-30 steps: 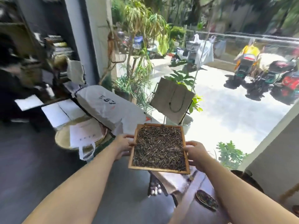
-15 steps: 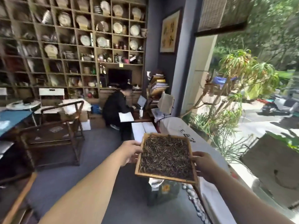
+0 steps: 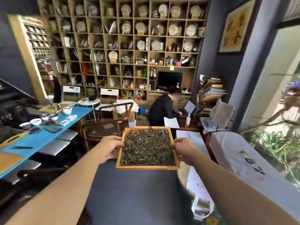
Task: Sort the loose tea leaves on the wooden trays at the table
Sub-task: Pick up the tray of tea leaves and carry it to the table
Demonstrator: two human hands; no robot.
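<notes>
A wall of cubby shelves (image 3: 129, 46) backs the room, over dark floor (image 3: 129, 192) — open ahead. A blue table (image 3: 37, 138) runs along the left. The wooden tray (image 3: 147, 167) of tea leaves (image 3: 147, 146) hangs mid-air, left hand (image 3: 108, 147) and right hand (image 3: 184, 149) gripping opposite rims.

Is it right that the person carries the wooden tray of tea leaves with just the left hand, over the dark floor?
Not quite. The head view shows both hands gripping the wooden tray: the left hand on its left edge, the right hand on its right. It is indeed full of tea leaves and over the dark floor.
</notes>
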